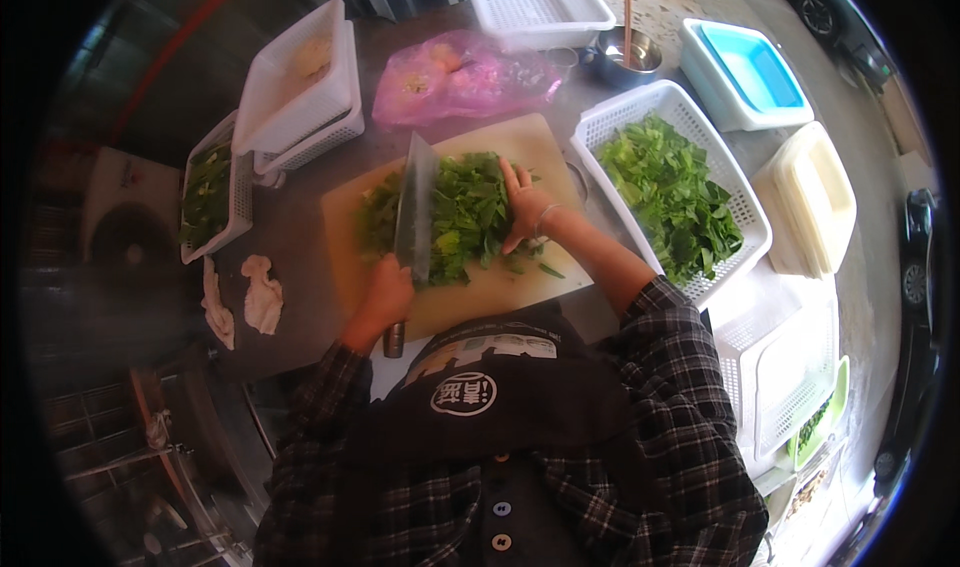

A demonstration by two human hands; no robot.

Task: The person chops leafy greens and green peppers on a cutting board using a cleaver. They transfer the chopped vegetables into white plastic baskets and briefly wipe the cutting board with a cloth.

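Observation:
My left hand (384, 291) grips a cleaver (416, 211) by its handle, whose end shows below the fist. The broad blade stands among chopped leafy greens (472, 211) on a pale cutting board (517, 133). Against the right side of the pile rests my right hand (531, 205), its fingers and thumb spread apart on the leaves. It is a short distance from the blade. Cut bits of leaf lie on the board near my right wrist. Right of the board, a white plastic basket (589, 143) holds more cut greens (675, 199).
Beyond the board lie a pink plastic bag (457, 79) and a metal pot (637, 53) with chopsticks. White baskets (341, 136) are stacked at left, near two crumpled cloths (262, 297). A blue-lined tub (757, 68) and stacked cream containers (810, 199) stand at right.

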